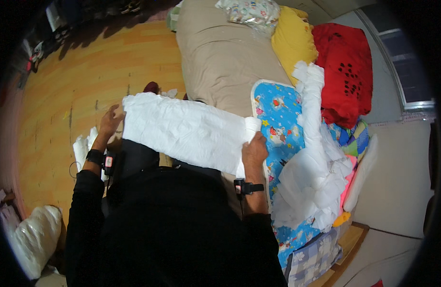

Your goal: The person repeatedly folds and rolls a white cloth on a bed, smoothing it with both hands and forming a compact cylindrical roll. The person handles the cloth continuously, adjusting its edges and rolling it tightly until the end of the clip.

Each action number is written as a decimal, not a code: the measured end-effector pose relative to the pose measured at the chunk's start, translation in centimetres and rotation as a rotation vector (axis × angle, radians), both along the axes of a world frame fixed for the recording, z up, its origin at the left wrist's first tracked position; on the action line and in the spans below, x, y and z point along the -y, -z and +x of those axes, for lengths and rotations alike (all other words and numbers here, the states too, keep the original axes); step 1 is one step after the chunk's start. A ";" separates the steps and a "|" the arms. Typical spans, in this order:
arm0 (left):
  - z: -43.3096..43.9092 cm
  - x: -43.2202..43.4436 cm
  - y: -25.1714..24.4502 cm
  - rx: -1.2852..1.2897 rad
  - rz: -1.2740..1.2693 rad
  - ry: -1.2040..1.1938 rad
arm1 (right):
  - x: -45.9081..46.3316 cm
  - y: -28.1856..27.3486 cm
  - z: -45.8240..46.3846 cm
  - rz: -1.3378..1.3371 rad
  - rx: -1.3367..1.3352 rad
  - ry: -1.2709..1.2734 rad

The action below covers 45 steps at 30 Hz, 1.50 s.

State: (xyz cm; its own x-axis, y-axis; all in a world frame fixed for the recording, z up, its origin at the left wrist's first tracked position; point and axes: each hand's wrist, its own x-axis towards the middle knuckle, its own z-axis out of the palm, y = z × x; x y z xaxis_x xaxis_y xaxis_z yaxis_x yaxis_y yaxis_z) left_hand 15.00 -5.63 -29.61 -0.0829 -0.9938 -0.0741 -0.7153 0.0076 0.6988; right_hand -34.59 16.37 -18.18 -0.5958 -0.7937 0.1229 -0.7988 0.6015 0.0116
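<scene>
A long white strip of soft, cloth-like material (184, 129) lies across my thighs, slightly wrinkled. Its right end is wound into a small roll (253, 125), and my right hand (255, 152) grips that rolled end. At the strip's left edge is my left hand (111, 122), fingers apart and slightly bent, with the fingertips at or just beside the edge. Beside me on the right, a heap of loose white material (310, 183) and a long twisted white length (311, 104) rest on a blue cartoon-print mat (277, 118).
A beige-covered bed (227, 57) extends ahead, bearing a yellow pillow (294, 43) and a red textile bundle (344, 71). White rolled material (81, 150) is on the wooden floor (48, 143) by my left forearm. A filled whitish plastic bag (37, 240) stands at lower left.
</scene>
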 end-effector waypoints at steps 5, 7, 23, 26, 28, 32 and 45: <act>-0.2 -0.8 2.6 -0.372 0.369 -0.089 | -0.2 -1.0 1.9 -0.052 0.095 -0.116; -0.4 -2.0 1.4 -0.455 0.519 -0.147 | -0.2 -0.9 2.0 -0.093 0.117 -0.141; -0.2 -2.7 2.5 -1.091 0.630 -0.197 | -0.8 3.0 -1.9 -0.247 0.778 0.048; -0.2 -2.3 0.0 -0.936 0.515 -0.190 | 0.0 1.9 -1.4 -0.185 0.611 0.049; 0.7 -2.0 -1.7 -0.922 0.471 -0.190 | 0.3 0.9 -1.1 -0.222 0.528 0.058; 1.9 -2.0 -3.9 -0.863 0.401 -0.153 | 1.6 -0.6 0.3 -0.132 0.355 0.042; 2.6 -1.3 2.0 -0.618 0.499 -0.102 | 2.0 0.8 2.9 -0.286 0.567 -0.232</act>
